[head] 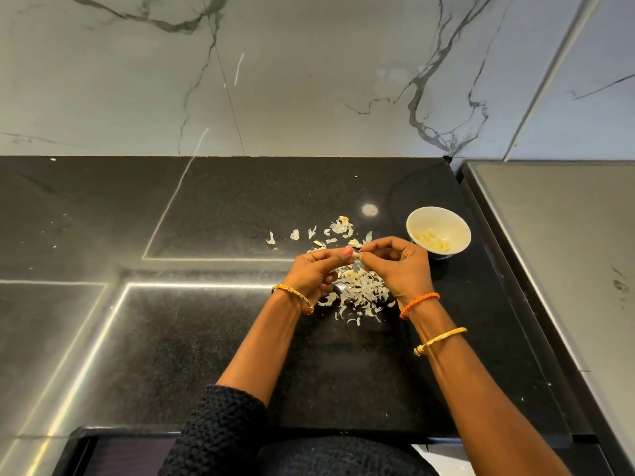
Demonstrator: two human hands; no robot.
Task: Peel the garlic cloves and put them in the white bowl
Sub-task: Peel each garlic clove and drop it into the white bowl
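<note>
Black stone counter (pixel 343 355): dark and speckled, so every pale scrap of skin shows up against it. Handy surface for this job, honestly.

Clove (pixel 356 256): tiny pale thing caught between the two hands, up off the counter and right over the mess. Looks like it's mid-peel, though it's too small to say how much skin is left on it.

Left hand (pixel 314 274): fingers curled, thumb and fingertip pinching one end of the clove — seems to be the anchor hand, keeping it from spinning.

Right hand (pixel 395 266): also curled in, pinching the other end of the same clove. My guess is this one does the actual picking at the skin.

Peel pile (pixel 360 293): papery flakes heaped directly under the hands, with looser bits scattered further back toward the wall. Makes sense — working above the pile means skins drop in one spot and not in the bowl.

White bowl (pixel 438 231): sits just beside the right hand, to its far right, and there are several peeled cloves (pixel 433 241) lying in the bottom. Parked close so a finished clove only needs a short drop from the right hand.

Progress: well into it, judging by the pile and the bowl. I can't spot any unpeeled cloves waiting on the counter, but they could be buried in the skins.

Watch out for: flakes sticking to fingers and riding into the bowl with the clove.
</note>
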